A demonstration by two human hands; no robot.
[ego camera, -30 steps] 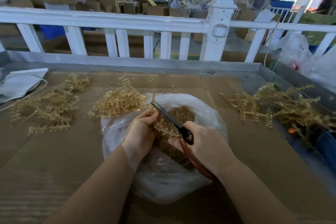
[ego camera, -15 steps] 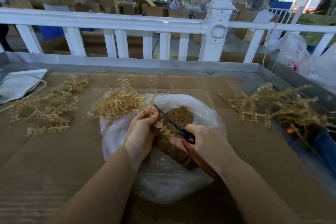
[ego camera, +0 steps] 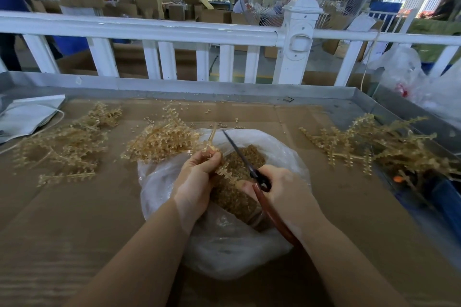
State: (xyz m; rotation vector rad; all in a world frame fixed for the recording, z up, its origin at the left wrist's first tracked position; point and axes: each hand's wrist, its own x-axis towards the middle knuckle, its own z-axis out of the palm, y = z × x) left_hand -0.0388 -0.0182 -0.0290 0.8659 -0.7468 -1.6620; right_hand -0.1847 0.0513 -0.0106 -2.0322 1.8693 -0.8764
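My left hand grips a tan plastic sprue strip lined with small parts, holding it over an open clear plastic bag. Inside the bag lies a heap of small tan cut pieces. My right hand holds scissors with brown-red handles; the dark blades point up and to the left, just right of the strip. The blades look nearly closed.
Piles of tan sprue branches lie at the left, behind the bag and at the right on the cardboard-covered metal tray. A white paper bag sits far left. A white railing stands behind.
The scissors' blades have closed from spread to nearly shut and tilted more upright. My left hand has shifted the strip slightly; the bag stays put.
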